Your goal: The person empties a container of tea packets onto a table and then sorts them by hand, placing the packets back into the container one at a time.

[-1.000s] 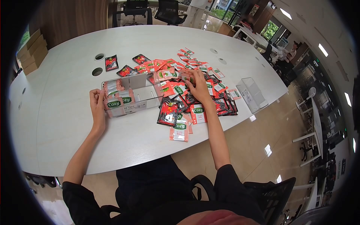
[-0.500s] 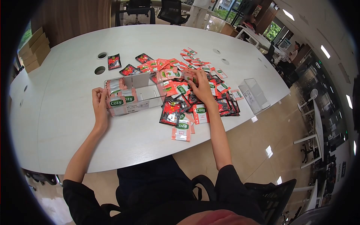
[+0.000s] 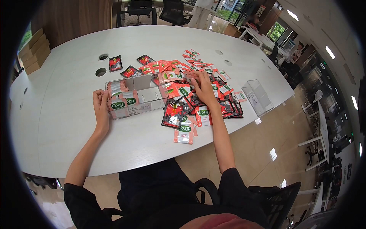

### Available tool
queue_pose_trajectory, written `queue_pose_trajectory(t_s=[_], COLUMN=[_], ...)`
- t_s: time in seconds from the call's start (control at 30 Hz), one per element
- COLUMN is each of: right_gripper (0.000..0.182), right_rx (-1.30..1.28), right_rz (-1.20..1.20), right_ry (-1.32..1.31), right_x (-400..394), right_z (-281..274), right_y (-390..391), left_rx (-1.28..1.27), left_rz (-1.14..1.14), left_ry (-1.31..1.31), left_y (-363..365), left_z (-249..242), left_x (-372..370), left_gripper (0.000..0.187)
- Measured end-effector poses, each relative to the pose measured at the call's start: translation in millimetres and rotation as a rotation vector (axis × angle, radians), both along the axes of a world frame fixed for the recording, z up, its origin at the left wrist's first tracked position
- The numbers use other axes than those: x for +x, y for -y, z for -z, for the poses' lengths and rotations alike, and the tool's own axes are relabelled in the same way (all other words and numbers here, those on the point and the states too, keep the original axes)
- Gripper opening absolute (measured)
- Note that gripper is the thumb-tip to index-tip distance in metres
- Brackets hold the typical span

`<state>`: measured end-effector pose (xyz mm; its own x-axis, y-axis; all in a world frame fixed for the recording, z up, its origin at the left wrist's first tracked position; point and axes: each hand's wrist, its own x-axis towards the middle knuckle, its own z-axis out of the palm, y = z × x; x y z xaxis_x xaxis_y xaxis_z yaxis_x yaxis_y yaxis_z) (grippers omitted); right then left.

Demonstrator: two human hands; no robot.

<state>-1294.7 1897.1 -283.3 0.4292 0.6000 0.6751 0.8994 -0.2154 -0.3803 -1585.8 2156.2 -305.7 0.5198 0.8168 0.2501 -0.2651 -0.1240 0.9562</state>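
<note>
My left hand (image 3: 101, 105) grips the left end of a clear plastic box (image 3: 146, 106), which stands on the table. Several pink-and-white Cozy sachets (image 3: 118, 104) stand upright in the box's left part. To the right of the box spreads a loose heap of pink Cozy sachets (image 3: 204, 116) and black-and-red sachets (image 3: 173, 113). My right hand (image 3: 204, 87) reaches over the middle of this heap, fingers closed round a sachet (image 3: 189, 78) that is partly hidden by them.
A second clear plastic box (image 3: 258, 97) lies near the table's right edge. One black-and-red sachet (image 3: 115, 63) lies apart beside the round table holes (image 3: 101, 71). Cardboard boxes (image 3: 36, 53) stand at the far left. Office chairs (image 3: 175, 12) are behind the table; people sit in the background.
My right hand has shifted very slightly over the heap, and the sachet at its fingertips shows a paler side. My left hand and the box have stayed in place.
</note>
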Motion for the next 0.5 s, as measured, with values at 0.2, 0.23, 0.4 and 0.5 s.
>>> queue_pose_trajectory(t_s=[0.2,0.23,0.4,0.5], right_gripper=[0.032,0.032,0.032,0.033], right_rx=[0.011,-0.006,-0.013,-0.012], right_rz=[-0.019,0.005,0.008,0.004], right_ry=[-0.06,-0.021,0.017,0.019], right_x=[0.7,1.3,1.9,0.0], right_z=[0.4,0.8,1.1,0.0], right_y=[-0.1,0.1,0.0,0.7], left_rx=[-0.001,-0.006,0.009,0.004], left_rz=[-0.003,-0.003,-0.013,-0.013], left_ry=[-0.001,-0.002,0.009,0.002], left_y=[0.1,0.2,0.0,1.2], left_z=[0.0,-0.3,0.4,-1.5], left_x=[0.1,0.1,1.0,0.2], left_gripper=[0.019,0.019,0.019,0.019])
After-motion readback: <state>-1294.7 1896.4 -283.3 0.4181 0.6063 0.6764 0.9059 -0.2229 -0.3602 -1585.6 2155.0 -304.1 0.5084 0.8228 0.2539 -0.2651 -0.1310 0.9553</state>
